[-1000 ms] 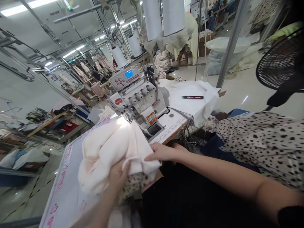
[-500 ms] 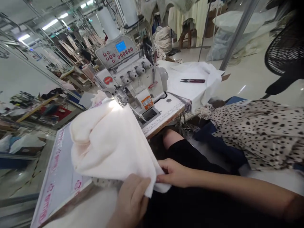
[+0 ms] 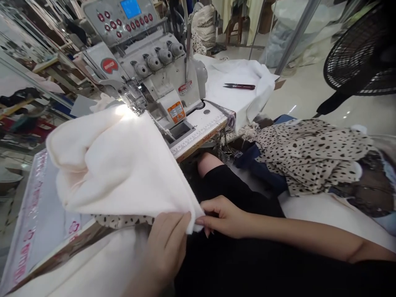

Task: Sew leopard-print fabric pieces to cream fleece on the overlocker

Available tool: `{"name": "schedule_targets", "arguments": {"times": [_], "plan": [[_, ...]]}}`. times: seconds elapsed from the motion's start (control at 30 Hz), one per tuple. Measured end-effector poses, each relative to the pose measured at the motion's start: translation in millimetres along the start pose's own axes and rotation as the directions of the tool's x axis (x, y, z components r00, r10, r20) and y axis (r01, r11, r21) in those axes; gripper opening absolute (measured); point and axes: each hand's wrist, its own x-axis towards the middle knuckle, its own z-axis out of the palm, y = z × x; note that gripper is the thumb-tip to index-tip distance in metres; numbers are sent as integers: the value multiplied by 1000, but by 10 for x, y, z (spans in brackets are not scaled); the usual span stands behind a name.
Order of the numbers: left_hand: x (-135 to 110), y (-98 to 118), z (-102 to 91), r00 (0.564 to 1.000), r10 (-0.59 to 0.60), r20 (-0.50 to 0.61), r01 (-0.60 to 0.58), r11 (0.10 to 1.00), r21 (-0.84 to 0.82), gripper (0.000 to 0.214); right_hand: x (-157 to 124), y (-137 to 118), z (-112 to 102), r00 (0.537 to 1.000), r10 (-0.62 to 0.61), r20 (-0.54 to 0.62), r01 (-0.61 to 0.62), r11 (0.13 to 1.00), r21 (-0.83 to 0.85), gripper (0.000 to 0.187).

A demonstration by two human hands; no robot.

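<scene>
A cream-white piece of fleecy fabric (image 3: pixel 123 165) spreads from the lit needle area of an overlock sewing machine (image 3: pixel 154 74) down to my lap. My left hand (image 3: pixel 168 247) is closed on its near corner, thumb hidden beneath the cloth. Just to the right, my right hand (image 3: pixel 222 216) pinches the edge of the same corner between thumb and fingers. The fabric stretches fairly straight between the presser foot and my hands. Under its lower edge shows a strip of black-spotted cloth (image 3: pixel 120 220).
Red-handled thread snips (image 3: pixel 239 86) lie on white cloth (image 3: pixel 213 68) right of the machine. Spotted beige fabric (image 3: pixel 309 144) is heaped at my right, below a black fan (image 3: pixel 352 62). A plastic-covered table section (image 3: pixel 40 218) with pink print extends to the left.
My view has tilted down and closer to the machine. The fabric's corner has been drawn straighter, its two layers now meeting at the edge, and my hands have come closer together.
</scene>
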Motion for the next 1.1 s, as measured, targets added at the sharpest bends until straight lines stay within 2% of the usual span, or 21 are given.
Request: {"name": "schedule_targets", "arguments": {"times": [0.1, 0.2, 0.27, 0.53, 0.93, 1.0, 1.1], "plan": [[-29, 95, -85, 999, -38, 25, 38, 999, -12, 35, -49, -64, -4, 990, -135, 36, 138, 981, -134, 24], [-55, 148, -125, 998, -44, 43, 44, 999, 22, 34, -81, -131, 4, 947, -303, 104, 320, 905, -279, 21], [-67, 152, -121, 998, -33, 56, 31, 998, 47, 33, -100, -165, 13, 932, -338, 131, 363, 872, -328, 21], [-68, 150, -151, 997, 16, 74, -18, 1000, 25, 32, -172, -208, 37, 975, -201, 92, 218, 943, -251, 25], [-20, 145, -145, 984, 82, 158, -94, 993, 69, 30, -178, -170, 62, 999, -16, 45, 20, 996, -84, 30], [3, 177, -117, 988, 74, 138, -86, 993, 81, 28, -173, -154, 59, 999, -1, 37, 3, 999, -50, 34], [34, 230, -66, 998, 45, 44, -50, 992, 113, 21, -172, -117, 60, 999, -14, 40, 13, 1000, 23, 41]]}}
